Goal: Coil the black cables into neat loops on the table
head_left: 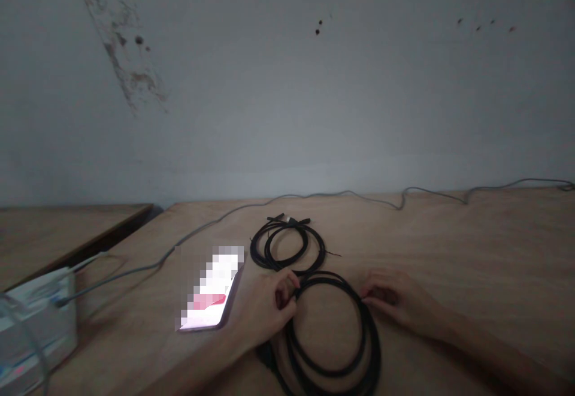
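A coiled black cable point(330, 373) lies on the wooden table in front of me. My left hand point(274, 303) pinches the coil's upper left side between thumb and fingers. On the opposite side, my right hand point(393, 300) has its fingertips closed on the coil's upper right edge. A dark connector point(266, 354) of this cable shows below my left wrist. Just beyond the near coil lies a second coiled black cable point(258, 258), with its connector ends at the far side and thin ties sticking out.
A phone point(211, 300) with a lit, blurred screen lies left of my left hand. At the left edge stands a white box-like power unit point(49, 324) with plugs. From it a thin grey cord point(197, 231) runs along the wall point(287, 96).
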Motion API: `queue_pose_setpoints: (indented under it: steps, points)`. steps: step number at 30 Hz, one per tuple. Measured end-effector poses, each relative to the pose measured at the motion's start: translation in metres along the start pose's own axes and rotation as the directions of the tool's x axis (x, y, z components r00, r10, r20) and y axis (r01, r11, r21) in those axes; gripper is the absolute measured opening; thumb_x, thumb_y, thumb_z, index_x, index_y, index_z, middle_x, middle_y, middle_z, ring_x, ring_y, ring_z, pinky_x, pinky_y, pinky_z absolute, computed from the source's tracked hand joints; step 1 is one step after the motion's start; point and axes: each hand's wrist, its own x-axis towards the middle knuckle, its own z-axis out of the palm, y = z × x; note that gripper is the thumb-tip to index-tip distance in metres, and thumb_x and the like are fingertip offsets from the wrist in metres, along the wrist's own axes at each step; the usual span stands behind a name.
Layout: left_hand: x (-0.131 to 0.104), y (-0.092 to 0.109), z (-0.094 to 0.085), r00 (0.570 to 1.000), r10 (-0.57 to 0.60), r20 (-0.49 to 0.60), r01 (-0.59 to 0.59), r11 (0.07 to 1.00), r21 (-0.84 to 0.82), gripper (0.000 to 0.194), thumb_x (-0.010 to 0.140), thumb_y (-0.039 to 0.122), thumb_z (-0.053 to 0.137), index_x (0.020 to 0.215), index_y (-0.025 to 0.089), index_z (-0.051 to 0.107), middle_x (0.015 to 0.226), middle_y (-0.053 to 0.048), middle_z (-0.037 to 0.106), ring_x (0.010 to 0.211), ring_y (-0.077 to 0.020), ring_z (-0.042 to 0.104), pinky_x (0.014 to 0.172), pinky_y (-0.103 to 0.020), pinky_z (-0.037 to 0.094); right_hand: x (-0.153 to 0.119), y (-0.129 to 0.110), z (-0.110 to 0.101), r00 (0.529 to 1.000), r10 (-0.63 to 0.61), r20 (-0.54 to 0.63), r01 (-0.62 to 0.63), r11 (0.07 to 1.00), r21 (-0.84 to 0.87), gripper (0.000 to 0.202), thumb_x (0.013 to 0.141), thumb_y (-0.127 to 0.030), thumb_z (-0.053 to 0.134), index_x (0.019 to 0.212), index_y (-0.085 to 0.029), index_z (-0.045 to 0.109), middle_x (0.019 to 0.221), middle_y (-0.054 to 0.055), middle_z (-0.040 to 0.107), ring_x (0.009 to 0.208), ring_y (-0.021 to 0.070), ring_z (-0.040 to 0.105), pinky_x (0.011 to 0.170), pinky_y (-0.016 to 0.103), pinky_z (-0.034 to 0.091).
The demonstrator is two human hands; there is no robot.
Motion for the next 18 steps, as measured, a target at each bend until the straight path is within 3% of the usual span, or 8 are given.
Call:
queue_pose_setpoints:
  steps: [6,18]
  points:
    - [0.0005,-0.0080,0.0041,0.998,0.030,0.057,-0.028,0.999,-0.042,0.014,0.084,0.024,0.059,0.096,0.021,0.064,0.062,0.007,0.052,0.057,-0.0137,0.054,0.055,-0.024,0.037,-0.0027,-0.0032,0.0030,0.994,0.109,-0.005,-0.109,0.994,0.025,0.022,0.095,-0.038,0.057,0.093,-0.022,0.071,0.083,0.005,0.073,0.073,0.0209,0.066,0.064,0.031,0.050]
    - [0.0011,-0.0053,0.0031,0.995,0.047,0.089,-0.049,0.999,0.018,0.013,0.088,0.026,0.059,0.099,0.021,0.065,0.066,0.006,0.053,0.063,-0.0142,0.054,0.060,-0.025,0.035,-0.0007,-0.0092,0.0073,0.975,0.220,-0.029,-0.220,0.976,0.005,0.027,0.094,-0.044,0.057,0.085,-0.021,0.068,0.071,0.002,0.066,0.066,0.0188,0.058,0.059,0.028,0.044]
